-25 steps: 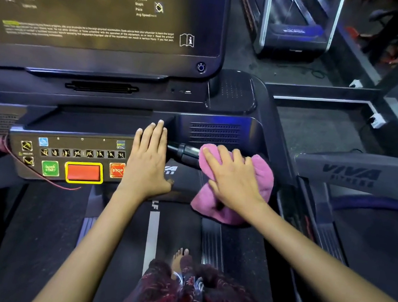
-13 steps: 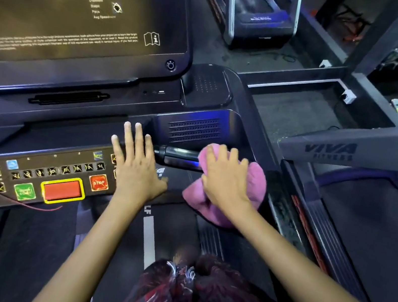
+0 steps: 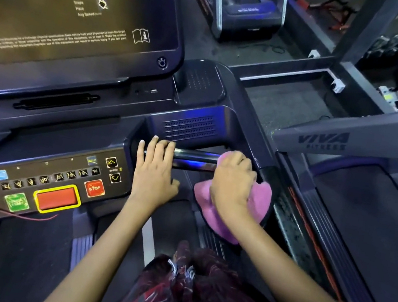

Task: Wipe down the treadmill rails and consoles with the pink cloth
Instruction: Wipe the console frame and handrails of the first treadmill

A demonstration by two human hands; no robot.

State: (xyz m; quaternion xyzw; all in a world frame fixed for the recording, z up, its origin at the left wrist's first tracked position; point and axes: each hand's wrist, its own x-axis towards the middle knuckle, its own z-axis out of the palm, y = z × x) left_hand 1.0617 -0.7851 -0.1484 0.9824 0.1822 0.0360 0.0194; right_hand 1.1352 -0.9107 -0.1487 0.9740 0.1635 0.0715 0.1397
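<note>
Pink cloth (image 3: 255,203) under right hand (image 3: 233,183) wraps the handlebar (image 3: 195,156).

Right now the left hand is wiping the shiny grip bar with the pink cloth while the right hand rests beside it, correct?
Not quite: the hands are swapped. In the head view the right hand holds the pink cloth on the shiny grip bar, while the left hand rests beside it.

Fuzzy pink cloth (image 3: 260,201), glossy metal rail (image 3: 195,156)

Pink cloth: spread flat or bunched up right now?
Bunched. The pink cloth is gathered under the right hand, wrapped over the shiny handlebar, folds hanging below.
</note>
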